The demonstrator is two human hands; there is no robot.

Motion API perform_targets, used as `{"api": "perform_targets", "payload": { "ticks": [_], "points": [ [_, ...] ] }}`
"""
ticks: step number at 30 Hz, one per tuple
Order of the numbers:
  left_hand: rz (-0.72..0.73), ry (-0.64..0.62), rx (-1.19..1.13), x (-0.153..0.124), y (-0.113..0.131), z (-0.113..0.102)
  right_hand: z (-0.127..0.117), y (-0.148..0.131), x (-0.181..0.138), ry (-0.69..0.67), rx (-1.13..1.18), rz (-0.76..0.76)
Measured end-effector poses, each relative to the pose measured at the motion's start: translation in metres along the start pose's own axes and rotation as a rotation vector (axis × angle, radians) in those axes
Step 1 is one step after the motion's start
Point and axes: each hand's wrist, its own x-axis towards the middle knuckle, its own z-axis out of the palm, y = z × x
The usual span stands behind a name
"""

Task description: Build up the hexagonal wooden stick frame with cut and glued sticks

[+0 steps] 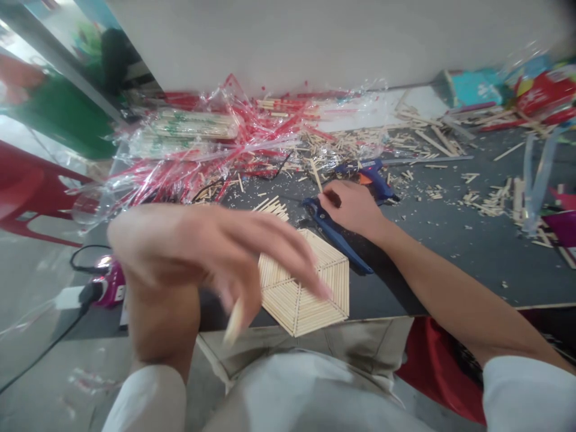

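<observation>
My left hand [216,246], blurred by motion, is raised over the near edge of the table with its forefingers stretched out. A short pale wooden stick [234,324] pokes down from its curled fingers. Partly hidden beneath that hand lies a hexagonal panel [321,297] made of thin wooden sticks in triangular sections. Farther back, my right hand [348,204] is closed in a pinch on a thin wooden stick [315,174] that points away from me. Right below it rests a blue-handled cutter [344,245]. Several cut sticks [272,207] lie just behind the panel.
A blue glue gun [380,180] lies beyond my right hand. Plastic-wrapped stick bundles [193,126] and red wrappers crowd the back left. Stick scraps [490,201] litter the dark table. A purple power strip [110,285] with cables sits at left, near a red chair [31,186].
</observation>
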Motion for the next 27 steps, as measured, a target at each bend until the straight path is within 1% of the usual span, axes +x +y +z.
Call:
{"api": "perform_targets", "payload": {
  "ticks": [1, 2, 3, 4, 6, 8, 10, 13, 16, 19, 23, 27],
  "points": [
    [0.005, -0.031, -0.062, 0.008, -0.001, 0.0, -0.003, -0.001, 0.001, 0.001, 0.005, -0.015],
    [-0.02, -0.016, -0.095, 0.014, -0.004, 0.001, -0.006, -0.003, 0.002, -0.004, 0.008, -0.023],
    [-0.071, 0.067, -0.087, 0.019, -0.01, 0.006, -0.009, -0.005, 0.003, -0.022, 0.012, -0.025],
    [-0.176, 0.22, -0.015, 0.025, -0.019, 0.011, -0.013, -0.007, 0.005, -0.05, 0.019, -0.026],
    [-0.166, 0.49, 0.106, 0.037, -0.042, 0.025, -0.022, -0.012, 0.009, -0.106, 0.031, -0.041],
    [-0.137, 0.612, 0.174, 0.052, -0.067, 0.038, -0.033, -0.019, 0.014, -0.123, 0.034, -0.092],
    [-0.108, 0.683, 0.189, 0.064, -0.088, 0.047, -0.045, -0.027, 0.02, -0.094, 0.055, -0.143],
    [-0.127, 0.732, 0.144, 0.074, -0.109, 0.055, -0.061, -0.041, 0.03, -0.042, 0.169, -0.136],
    [-0.177, 0.743, 0.06, 0.078, -0.121, 0.061, -0.065, -0.052, 0.041, 0.006, 0.3, -0.088],
    [-0.187, 0.757, -0.06, 0.083, -0.133, 0.07, -0.056, -0.058, 0.052, 0.017, 0.391, -0.071],
    [-0.15, 0.787, -0.272, 0.093, -0.149, 0.084, -0.035, -0.056, 0.061, 0.008, 0.418, -0.07],
    [-0.172, 0.774, -0.323, 0.097, -0.157, 0.091, -0.02, -0.047, 0.063, -0.03, 0.454, -0.06]
  ]
}}
